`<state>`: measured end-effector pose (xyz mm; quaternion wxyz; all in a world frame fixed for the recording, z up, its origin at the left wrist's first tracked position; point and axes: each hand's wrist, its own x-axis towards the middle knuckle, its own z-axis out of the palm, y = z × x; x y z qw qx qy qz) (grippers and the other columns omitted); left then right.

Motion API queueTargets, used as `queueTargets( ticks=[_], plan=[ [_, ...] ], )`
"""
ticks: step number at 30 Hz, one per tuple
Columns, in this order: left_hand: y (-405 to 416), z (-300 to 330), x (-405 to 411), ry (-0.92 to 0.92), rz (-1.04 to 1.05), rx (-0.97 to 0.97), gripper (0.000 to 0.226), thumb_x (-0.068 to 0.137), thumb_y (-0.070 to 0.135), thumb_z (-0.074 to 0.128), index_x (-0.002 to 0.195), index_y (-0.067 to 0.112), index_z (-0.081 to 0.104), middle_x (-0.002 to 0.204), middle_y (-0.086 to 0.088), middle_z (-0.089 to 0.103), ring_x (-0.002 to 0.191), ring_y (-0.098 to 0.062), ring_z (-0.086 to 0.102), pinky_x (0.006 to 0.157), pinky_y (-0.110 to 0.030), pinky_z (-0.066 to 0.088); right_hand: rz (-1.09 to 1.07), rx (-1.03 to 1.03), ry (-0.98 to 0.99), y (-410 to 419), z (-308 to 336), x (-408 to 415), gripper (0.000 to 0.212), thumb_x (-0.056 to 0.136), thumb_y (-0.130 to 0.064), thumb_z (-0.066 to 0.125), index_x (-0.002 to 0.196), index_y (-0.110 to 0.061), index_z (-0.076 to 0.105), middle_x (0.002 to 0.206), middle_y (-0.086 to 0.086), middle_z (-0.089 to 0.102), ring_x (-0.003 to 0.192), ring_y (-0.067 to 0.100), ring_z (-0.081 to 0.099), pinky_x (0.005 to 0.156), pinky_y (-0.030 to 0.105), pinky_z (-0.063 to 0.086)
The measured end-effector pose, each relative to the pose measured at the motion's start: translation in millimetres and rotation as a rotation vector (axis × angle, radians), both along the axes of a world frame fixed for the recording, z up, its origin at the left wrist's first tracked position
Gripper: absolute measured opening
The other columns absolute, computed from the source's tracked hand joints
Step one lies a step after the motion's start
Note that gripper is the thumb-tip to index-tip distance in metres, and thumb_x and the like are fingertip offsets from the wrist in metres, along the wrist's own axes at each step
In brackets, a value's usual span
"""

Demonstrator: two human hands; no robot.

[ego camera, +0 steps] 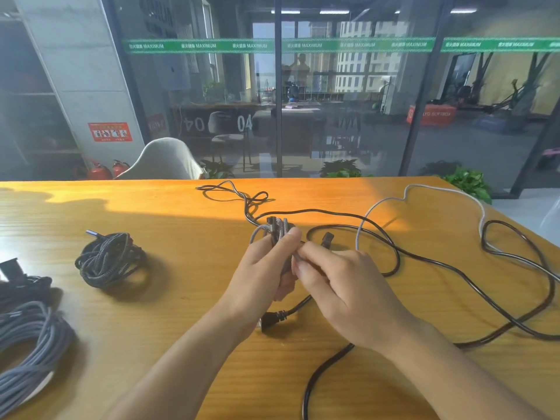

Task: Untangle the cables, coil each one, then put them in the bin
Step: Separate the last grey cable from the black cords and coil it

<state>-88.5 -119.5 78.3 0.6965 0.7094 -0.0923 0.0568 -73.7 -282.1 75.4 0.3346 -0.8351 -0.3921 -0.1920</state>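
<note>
At the centre of the orange wooden counter (pixel 181 313), both hands met over a small bundle of grey braided cable (pixel 274 233). Left hand (pixel 260 277) was curled around the bundle from the left, its thumb pressed across the front of the loops; right hand (pixel 342 286) pinched a strand of the same cable between thumb and fingertips just beside the bundle. From the right hand's side the grey cable ran out to the right in a wide pale arc toward the counter's far edge. A loose black power cord (pixel 439 263) sprawled around and beneath the hands, crossing the grey cable at several places; its plug (pixel 271 319) lay on the counter just below the left wrist, and a second black connector (pixel 327 239) lay just beyond the right hand. To the left, well apart from the hands, a coiled dark braided cable (pixel 110 262) rested on the counter. At the left edge, a larger coil of grey cable (pixel 30 338) and part of a black cable (pixel 24 286) were partly cut off by the frame.
</note>
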Motion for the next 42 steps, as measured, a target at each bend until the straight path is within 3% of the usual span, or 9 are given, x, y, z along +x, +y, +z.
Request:
queueTargets(
  ticks=[6,10,14,17,25,30,34,39,42],
  plan=[
    [4.2,-0.3,4.5,-0.030,0.125,-0.027,0.041,0.109,0.032,0.047,0.084,0.000,0.051,0.062,-0.016,0.045,0.051,-0.020,0.039,0.049,-0.023,0.036,0.047,0.011,0.202,1.5,1.7,-1.3,0.035,0.104,-0.036,0.043,0.073,-0.042,0.058,0.063,-0.004,0.064,0.060,0.017,0.059,0.061,0.028,0.043],
    [12.0,3.1,6.7,-0.045,0.126,-0.199,0.032,0.111,0.033,0.044,0.089,0.010,0.051,0.070,-0.014,0.040,0.051,-0.025,0.037,0.041,-0.029,0.033,0.275,0.151,0.743,5.8,0.6,0.8,0.038,0.104,-0.036,0.041,0.099,-0.011,0.069,0.073,0.006,0.071,0.060,0.021,0.058,0.067,0.032,0.050],
    [15.9,3.3,5.5,-0.056,0.074,-0.307,0.033,0.108,0.041,0.050,0.090,0.013,0.052,0.069,-0.008,0.039,0.059,-0.023,0.037,0.050,-0.034,0.024,0.465,0.068,0.923,15.4,-11.7,-3.4,0.033,0.113,-0.033,0.034,0.118,-0.009,0.057,0.083,0.010,0.067,0.067,0.026,0.056,0.071,0.033,0.051],
    [14.8,7.3,1.2,-0.051,-0.026,-0.337,0.033,0.106,0.043,0.050,0.089,0.015,0.053,0.068,-0.006,0.039,0.057,-0.020,0.037,0.059,-0.047,0.020,0.478,-0.035,0.915,17.4,-15.6,-3.3,0.029,0.115,-0.033,0.031,0.111,-0.016,0.054,0.087,0.010,0.066,0.070,0.025,0.056,0.074,0.035,0.049],
    [22.1,15.9,-5.4,0.045,-0.405,-0.366,0.032,0.106,0.042,0.044,0.091,0.015,0.053,0.062,0.001,0.034,0.047,-0.014,0.029,0.051,-0.027,0.035,0.272,-0.311,0.656,5.5,-12.6,12.4,0.046,0.106,-0.051,0.049,0.075,-0.018,0.059,0.058,-0.011,0.050,0.055,0.010,0.044,0.058,0.024,0.038],
    [22.5,15.4,-6.6,0.112,-0.473,-0.258,0.038,0.102,0.049,0.044,0.083,0.018,0.051,0.055,0.003,0.032,0.042,-0.011,0.026,0.046,-0.027,0.028,0.100,-0.335,0.450,-20.6,-15.4,38.3,0.046,0.088,-0.073,0.063,0.097,-0.030,0.079,0.091,-0.010,0.077,0.087,0.011,0.069,0.086,0.040,0.054],
    [27.7,18.8,-8.5,0.137,-0.461,-0.184,0.043,0.101,0.055,0.041,0.077,0.020,0.051,0.051,0.005,0.029,0.040,-0.011,0.021,0.043,-0.025,0.025,-0.088,-0.363,0.298,-47.3,-5.7,56.3,0.055,0.081,-0.080,0.063,0.074,-0.026,0.067,0.073,-0.005,0.063,0.072,0.013,0.053,0.073,0.032,0.041],
    [37.0,22.1,-8.7,0.167,-0.440,-0.101,0.043,0.099,0.054,0.042,0.073,0.021,0.050,0.049,0.004,0.028,0.039,-0.011,0.020,0.042,-0.024,0.027,-0.286,-0.254,0.132,-83.9,1.5,77.8,0.069,0.069,-0.101,0.047,0.067,-0.034,0.062,0.070,-0.010,0.060,0.080,0.010,0.055,0.099,0.041,0.038],
    [33.6,20.7,-9.4,0.172,-0.474,-0.033,0.043,0.100,0.052,0.040,0.075,0.019,0.050,0.050,0.003,0.029,0.040,-0.012,0.020,0.043,-0.027,0.021,-0.377,-0.142,0.032,-82.6,4.7,73.5,0.068,0.068,-0.097,0.057,0.058,-0.030,0.055,0.057,-0.011,0.050,0.072,0.013,0.049,0.084,0.039,0.045]
  ],
)
